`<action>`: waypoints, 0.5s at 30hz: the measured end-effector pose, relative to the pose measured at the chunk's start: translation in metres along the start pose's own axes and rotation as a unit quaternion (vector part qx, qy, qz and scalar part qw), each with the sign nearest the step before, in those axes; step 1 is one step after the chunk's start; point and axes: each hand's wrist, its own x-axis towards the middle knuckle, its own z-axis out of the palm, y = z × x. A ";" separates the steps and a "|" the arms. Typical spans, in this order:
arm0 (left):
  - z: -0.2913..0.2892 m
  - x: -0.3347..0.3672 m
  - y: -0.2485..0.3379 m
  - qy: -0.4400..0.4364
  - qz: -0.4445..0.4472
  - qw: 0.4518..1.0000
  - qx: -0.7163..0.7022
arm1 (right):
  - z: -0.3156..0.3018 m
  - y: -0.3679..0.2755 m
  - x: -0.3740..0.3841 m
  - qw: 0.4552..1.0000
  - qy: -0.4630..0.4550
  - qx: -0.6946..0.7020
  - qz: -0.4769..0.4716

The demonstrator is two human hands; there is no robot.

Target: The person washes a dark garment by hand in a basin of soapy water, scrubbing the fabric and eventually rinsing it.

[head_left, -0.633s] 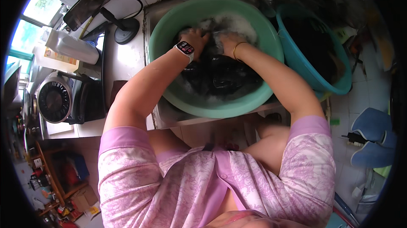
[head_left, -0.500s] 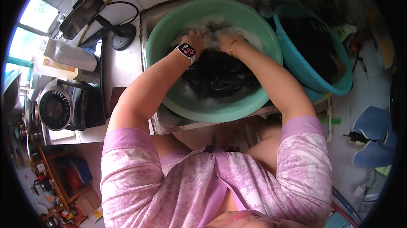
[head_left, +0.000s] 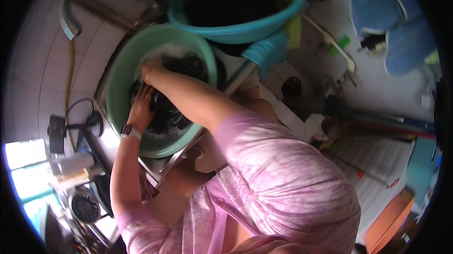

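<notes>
A green round basin [head_left: 113, 74] holds foamy water and soaked black cloth [head_left: 167, 112]. My left hand [head_left: 142, 108], with a watch at its wrist, lies over the near left part of this cloth, its fingers stretched out and a little apart. Just beyond it, my right hand [head_left: 153, 68] is down in the basin by the white suds [head_left: 171, 51], a gold bangle at its wrist. Foam, blur and the bent hand hide the right fingers, so their grip does not show.
A blue basin [head_left: 222, 32] heaped with dark cloth stands beyond the green one. At left are a phone stand [head_left: 94, 122], a white bottle [head_left: 73, 163] and a round-dialled appliance [head_left: 85, 207]. Blue slippers [head_left: 408, 48] are at far right; a metal tap [head_left: 71, 27] is upper left.
The view has swung to the right, so the basins appear farther left and turned. Both hands stay in the green basin; the left now lies flatter, nearer me than the right.
</notes>
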 end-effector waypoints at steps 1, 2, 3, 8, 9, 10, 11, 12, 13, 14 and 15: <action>0.008 -0.061 -0.023 0.000 -0.069 0.997 -0.025 | -0.018 -0.067 -0.026 0.993 -0.082 -0.014 -0.078; -0.003 -0.055 -0.007 0.004 -0.054 0.998 -0.035 | -0.014 -0.056 -0.020 0.999 -0.032 0.000 -0.026; -0.008 -0.044 0.001 -0.013 -0.040 0.998 -0.051 | -0.017 -0.035 -0.009 0.999 0.024 0.012 0.030; -0.015 -0.072 -0.032 -0.215 -0.304 0.925 -0.073 | -0.053 -0.015 -0.021 0.998 0.006 -0.001 0.058; -0.011 -0.076 -0.040 -0.106 -0.330 0.933 -0.097 | -0.054 -0.015 -0.023 0.999 -0.011 0.004 0.047; 0.002 -0.080 -0.051 0.004 -0.354 0.928 -0.119 | -0.050 -0.025 -0.029 1.000 0.016 -0.026 0.001; 0.016 -0.084 -0.065 0.115 -0.370 0.911 -0.139 | -0.046 -0.037 -0.032 0.999 0.025 -0.029 -0.016; 0.030 -0.082 -0.095 0.156 -0.373 0.904 -0.142 | -0.044 -0.048 -0.031 0.999 0.034 -0.023 -0.005; 0.039 -0.072 -0.103 0.149 -0.407 0.887 -0.160 | -0.036 -0.054 -0.027 0.999 0.039 -0.016 0.015; 0.046 -0.060 -0.107 0.145 -0.440 0.868 -0.179 | -0.031 -0.058 -0.019 0.998 0.041 -0.007 0.041; 0.051 -0.038 -0.108 0.139 -0.465 0.852 -0.199 | -0.026 -0.050 -0.006 0.996 0.044 -0.002 0.075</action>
